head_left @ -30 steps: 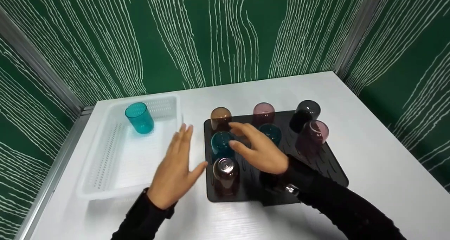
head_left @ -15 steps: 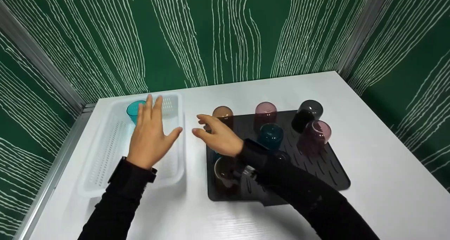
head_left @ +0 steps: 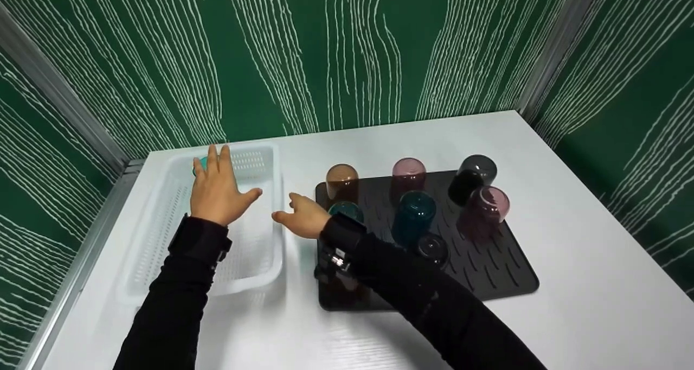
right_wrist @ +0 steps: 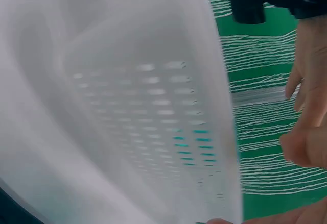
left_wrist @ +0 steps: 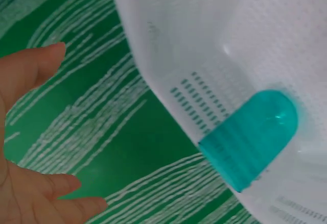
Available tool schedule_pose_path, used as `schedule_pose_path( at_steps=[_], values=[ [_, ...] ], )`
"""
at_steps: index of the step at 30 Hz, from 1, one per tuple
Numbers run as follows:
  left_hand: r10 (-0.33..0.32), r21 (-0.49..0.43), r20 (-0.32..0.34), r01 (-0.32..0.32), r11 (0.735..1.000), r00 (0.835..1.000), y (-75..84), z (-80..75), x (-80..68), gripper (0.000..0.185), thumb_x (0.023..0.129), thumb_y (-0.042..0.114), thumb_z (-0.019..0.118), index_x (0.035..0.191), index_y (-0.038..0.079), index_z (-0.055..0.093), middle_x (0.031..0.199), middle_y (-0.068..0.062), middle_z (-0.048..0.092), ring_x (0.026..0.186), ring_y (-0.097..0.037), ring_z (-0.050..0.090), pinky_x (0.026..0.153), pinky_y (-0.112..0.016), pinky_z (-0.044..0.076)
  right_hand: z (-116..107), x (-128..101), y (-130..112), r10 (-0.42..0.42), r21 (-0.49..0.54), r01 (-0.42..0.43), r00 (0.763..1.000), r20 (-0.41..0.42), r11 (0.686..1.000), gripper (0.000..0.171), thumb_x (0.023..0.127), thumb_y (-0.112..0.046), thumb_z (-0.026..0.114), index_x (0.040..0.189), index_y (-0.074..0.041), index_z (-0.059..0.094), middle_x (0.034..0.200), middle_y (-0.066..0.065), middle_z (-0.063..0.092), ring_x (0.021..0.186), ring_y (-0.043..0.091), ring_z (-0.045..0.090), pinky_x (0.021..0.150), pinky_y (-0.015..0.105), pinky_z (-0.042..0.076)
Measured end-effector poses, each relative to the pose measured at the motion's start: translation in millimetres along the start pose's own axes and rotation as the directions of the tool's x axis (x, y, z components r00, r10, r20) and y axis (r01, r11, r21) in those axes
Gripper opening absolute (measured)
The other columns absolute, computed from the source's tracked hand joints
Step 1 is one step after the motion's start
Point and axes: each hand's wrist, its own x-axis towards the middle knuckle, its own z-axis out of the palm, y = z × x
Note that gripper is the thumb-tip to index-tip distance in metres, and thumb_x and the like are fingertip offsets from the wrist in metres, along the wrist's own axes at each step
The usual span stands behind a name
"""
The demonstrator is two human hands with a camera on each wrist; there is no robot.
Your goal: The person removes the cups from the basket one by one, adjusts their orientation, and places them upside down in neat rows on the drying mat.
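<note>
Moved: both hands, I'm seeing, have been shifting toward the white basket (head_left: 162, 250).
Left hand (head_left: 217, 188): hovering spread above it, holding nothing.
Right hand (head_left: 299, 219): fingers relaxed beside its rim.
Left wrist view: I'm seeing the teal cup (left_wrist: 253, 134) unhidden.

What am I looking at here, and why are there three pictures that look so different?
These are three cameras on one person: one on the head, one on each wrist. The head view looks down at a white table. The left hand hovers with straight fingers over a white perforated basket, in front of a teal cup that stands inside it. The right hand reaches toward the basket's right wall, fingers loosely spread, holding nothing. Beside the basket lies a black drying mat with coloured cups set upside down on it, among them an amber cup and a dark teal cup. The left wrist view shows the teal cup and the basket up close; the right wrist view shows mostly the blurred basket wall.
</note>
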Motion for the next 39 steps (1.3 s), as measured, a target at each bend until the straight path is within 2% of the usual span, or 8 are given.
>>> schedule_pose_path(
  at_steps=[4, 7, 12, 17, 23, 33, 36, 39],
  values=[
    [-0.041, 0.004, 0.049, 0.041, 0.999, 0.998, -11.5, 7.3, 8.0, 0.104, 0.084, 0.034, 0.075, 0.153, -0.009, 0.011, 0.159, -0.035, 0.007, 0.141, -0.063, 0.005, 0.117, -0.063, 0.015, 8, 11, 2, 0.022, -0.060, -0.024, 0.999, -0.030, 0.998, 0.061, 0.099, -0.031, 0.052, 0.146, 0.006, 0.039, 0.137, 0.023, 0.057, 0.130, 0.030, 0.053, 0.108, 0.038, 0.043],
    [-0.067, 0.010, 0.076, 0.067, 0.998, 0.995, -19.3, 12.9, 12.8, 0.106, 0.082, 0.034, 0.077, 0.153, -0.010, 0.010, 0.158, -0.036, 0.006, 0.141, -0.064, 0.004, 0.116, -0.064, 0.015, 12, 15, 1, 0.000, -0.128, -0.007, 0.998, -0.058, 0.992, 0.043, 0.099, -0.031, 0.054, 0.116, 0.006, 0.064, 0.101, 0.014, 0.070, 0.098, 0.023, 0.065, 0.085, 0.030, 0.051],
    [-0.107, 0.014, 0.104, 0.106, 0.994, 0.989, -27.5, 20.0, 20.2, 0.108, 0.081, 0.033, 0.078, 0.153, -0.009, 0.011, 0.159, -0.035, 0.005, 0.141, -0.064, 0.003, 0.114, -0.067, 0.017, 15, 16, -2, -0.020, -0.175, 0.005, 0.996, -0.086, 0.985, 0.042, 0.098, -0.033, 0.057, 0.063, -0.009, 0.055, 0.057, -0.003, 0.046, 0.059, 0.013, 0.045, 0.056, 0.023, 0.035],
    [-0.139, 0.046, 0.145, 0.134, 0.990, 0.980, -34.8, 24.7, 27.0, 0.103, 0.085, 0.033, 0.073, 0.153, -0.010, 0.009, 0.159, -0.035, 0.004, 0.141, -0.063, 0.001, 0.115, -0.066, 0.017, 15, 13, -5, -0.015, -0.202, -0.004, 0.996, -0.094, 0.979, 0.040, 0.098, -0.032, 0.058, 0.064, -0.011, 0.055, 0.059, -0.003, 0.049, 0.061, 0.013, 0.046, 0.059, 0.023, 0.036],
    [-0.175, 0.050, 0.177, 0.168, 0.984, 0.969, -48.8, 37.3, 35.9, 0.071, 0.098, 0.017, 0.050, 0.149, -0.016, 0.014, 0.156, -0.037, 0.014, 0.142, -0.061, 0.004, 0.115, -0.066, 0.018, 16, 15, -7, 0.005, -0.214, -0.023, 0.996, -0.088, 0.976, 0.044, 0.098, -0.033, 0.058, 0.060, -0.015, 0.048, 0.060, -0.003, 0.046, 0.063, 0.014, 0.047, 0.060, 0.023, 0.036],
    [-0.252, 0.201, 0.137, 0.222, 0.954, 0.958, -42.6, 42.8, 39.9, 0.038, 0.096, -0.004, 0.044, 0.132, -0.014, 0.052, 0.132, -0.037, 0.053, 0.133, -0.049, 0.043, 0.118, -0.059, 0.022, 18, 15, -10, 0.023, -0.204, -0.042, 0.995, -0.092, 0.978, 0.051, 0.096, -0.034, 0.060, 0.051, -0.016, 0.043, 0.055, -0.004, 0.044, 0.061, 0.013, 0.045, 0.059, 0.022, 0.036],
    [-0.288, 0.209, 0.150, 0.254, 0.944, 0.946, -40.9, 45.0, 40.6, 0.031, 0.095, -0.006, 0.044, 0.119, -0.012, 0.063, 0.118, -0.034, 0.063, 0.116, -0.046, 0.058, 0.107, -0.054, 0.041, 17, 15, -10, 0.028, -0.206, -0.048, 0.995, -0.097, 0.977, 0.052, 0.096, -0.035, 0.061, 0.050, -0.015, 0.046, 0.054, -0.004, 0.045, 0.060, 0.013, 0.045, 0.059, 0.022, 0.036],
    [-0.315, 0.194, 0.134, 0.287, 0.938, 0.940, -39.2, 47.2, 40.6, 0.026, 0.095, -0.006, 0.046, 0.106, -0.011, 0.069, 0.104, -0.031, 0.069, 0.098, -0.043, 0.067, 0.080, -0.052, 0.056, 16, 15, -9, 0.033, -0.206, -0.052, 0.995, -0.097, 0.977, 0.047, 0.096, -0.035, 0.061, 0.056, -0.009, 0.058, 0.059, 0.000, 0.054, 0.063, 0.012, 0.048, 0.061, 0.022, 0.039]
  ],
)
